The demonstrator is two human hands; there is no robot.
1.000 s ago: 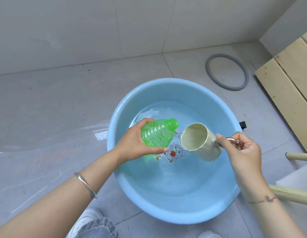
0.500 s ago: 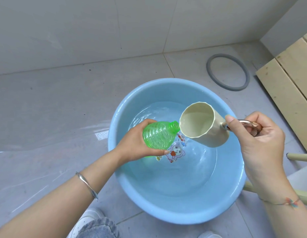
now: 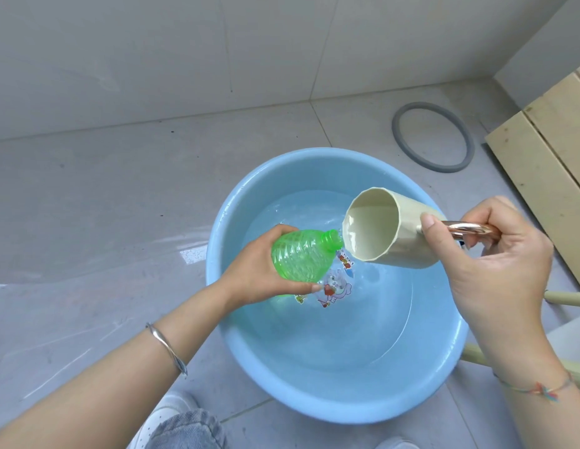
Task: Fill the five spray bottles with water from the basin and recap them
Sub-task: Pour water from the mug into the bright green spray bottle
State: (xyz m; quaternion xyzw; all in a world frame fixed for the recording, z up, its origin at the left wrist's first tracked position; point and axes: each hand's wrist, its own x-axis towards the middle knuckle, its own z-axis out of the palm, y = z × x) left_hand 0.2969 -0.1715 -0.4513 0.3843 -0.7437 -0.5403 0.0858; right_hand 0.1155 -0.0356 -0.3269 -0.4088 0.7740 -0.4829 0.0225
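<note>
The step in hand looks to be pouring from the cream cup (image 3: 389, 231) into the uncapped green spray bottle (image 3: 298, 259). It should go best with the cup's lip held right at the narrow bottle mouth and tipped slowly, so a thin stream goes in rather than sheeting down the ribbed side. Working over the basin (image 3: 347, 411) lets any spill fall back into the water (image 3: 330, 335). Raising the neck a little would probably let the bottle take more, since it lies tilted, nearly on its side. The left hand (image 3: 256, 273) wraps fingers and thumb round the bottle's wide body above the basin's left half, neck pointing toward the basin's middle. The right hand (image 3: 499, 257) curls round the cup's coppery handle (image 3: 470, 230) above the basin's right rim, thumb pressed on the cup wall. The cup is tipped, its open mouth facing the bottle and its lower lip just beside the neck; whether they touch I cannot tell.
</note>
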